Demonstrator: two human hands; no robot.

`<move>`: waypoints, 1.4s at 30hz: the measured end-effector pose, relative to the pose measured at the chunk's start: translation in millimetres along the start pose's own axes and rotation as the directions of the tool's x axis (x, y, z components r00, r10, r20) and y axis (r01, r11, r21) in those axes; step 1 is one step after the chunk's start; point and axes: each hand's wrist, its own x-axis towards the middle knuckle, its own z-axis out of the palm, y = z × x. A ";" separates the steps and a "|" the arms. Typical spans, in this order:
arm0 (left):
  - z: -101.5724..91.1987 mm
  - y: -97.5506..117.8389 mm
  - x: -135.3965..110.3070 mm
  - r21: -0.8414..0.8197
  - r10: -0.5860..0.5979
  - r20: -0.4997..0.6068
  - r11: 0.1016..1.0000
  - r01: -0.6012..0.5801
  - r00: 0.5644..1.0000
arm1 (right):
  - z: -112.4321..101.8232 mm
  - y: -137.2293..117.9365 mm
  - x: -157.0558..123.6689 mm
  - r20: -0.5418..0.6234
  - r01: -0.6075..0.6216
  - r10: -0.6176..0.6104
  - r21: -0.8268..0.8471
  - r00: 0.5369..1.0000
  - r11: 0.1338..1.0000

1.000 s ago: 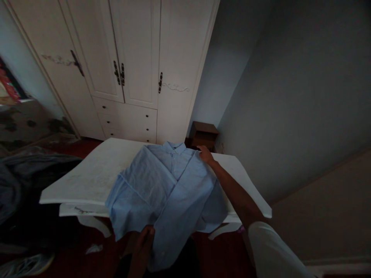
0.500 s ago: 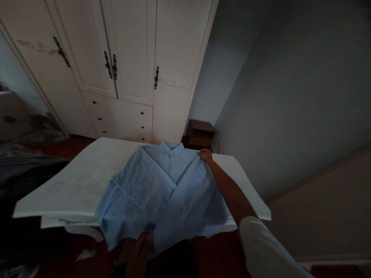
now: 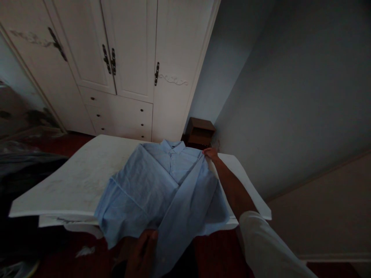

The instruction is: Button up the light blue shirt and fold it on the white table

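Shirt [image 3: 153, 181] is spread across the white table [image 3: 81, 170], its near part hung over the edge. At its one o'clock, it is pinched by the right hand [image 3: 210, 153], arm [image 3: 232, 183] outstretched. At seven, it is met by the left hand [image 3: 145, 241], whose grip cannot be told in shadow; that forearm is cut off.

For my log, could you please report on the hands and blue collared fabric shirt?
Right hand pinching shirt shoulder; left hand at lower edge, grip unclear. Shirt spread over white curved table, overhanging front. Nothing visibly blocking.
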 end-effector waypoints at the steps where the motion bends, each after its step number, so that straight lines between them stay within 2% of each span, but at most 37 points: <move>1: 1.4 5.8 2.1 0.000 0.001 0.025 1.000 -0.001 1.000 | -0.8 -1.0 -0.2 0.022 -0.028 0.028 0.000 0.999 1.000; 5: 2.6 14.1 13.8 -0.002 0.010 0.088 1.000 -0.010 0.996 | -6.6 -6.6 -3.8 0.101 -0.085 0.085 -0.003 0.991 0.996; 9: -0.1 -1.4 22.5 0.046 -0.018 0.012 0.999 0.017 1.000 | -18.0 -5.8 -12.2 0.177 -0.096 0.101 -0.041 0.979 0.995; 13: 3.7 -15.6 23.6 0.052 -0.019 -0.076 0.998 0.023 0.997 | -23.6 0.1 -20.5 0.218 -0.049 0.060 -0.056 0.974 0.997; 18: 13.1 -16.7 23.4 0.002 -0.026 -0.113 1.000 0.027 0.993 | -13.2 0.2 -22.7 0.129 0.054 -0.044 -0.074 0.991 0.996; 21: 14.8 -15.9 22.7 -0.007 -0.027 -0.103 1.000 0.026 0.994 | -4.6 -3.5 -23.8 0.068 0.128 -0.122 -0.102 0.990 0.986; 25: 13.2 -17.5 20.8 -0.022 0.002 -0.059 1.000 -0.003 0.998 | 2.1 -9.9 -25.7 0.044 0.213 -0.208 -0.142 0.977 0.967; 28: 12.6 -17.4 19.1 0.020 -0.018 -0.044 1.000 0.019 0.999 | 4.4 -14.9 -23.5 -0.003 0.194 -0.198 -0.182 0.980 0.964; 32: 11.9 -14.6 21.4 0.048 -0.042 -0.093 0.998 0.047 0.995 | 7.2 -18.8 -18.7 -0.055 0.116 -0.131 -0.220 0.990 0.969; 36: 10.5 -11.5 25.8 0.114 -0.053 -0.061 0.992 0.060 0.997 | 10.2 -17.7 -19.3 -0.079 0.051 -0.071 -0.234 0.994 0.971; 40: 11.8 -9.4 23.1 0.219 -0.032 -0.087 0.974 0.051 0.996 | 5.4 -15.4 -23.6 -0.036 0.095 -0.105 -0.206 0.994 0.974; 42: 12.3 -10.4 21.8 0.256 0.016 -0.092 0.967 0.008 0.996 | -2.5 -13.6 -26.5 0.008 0.126 -0.127 -0.183 0.992 0.975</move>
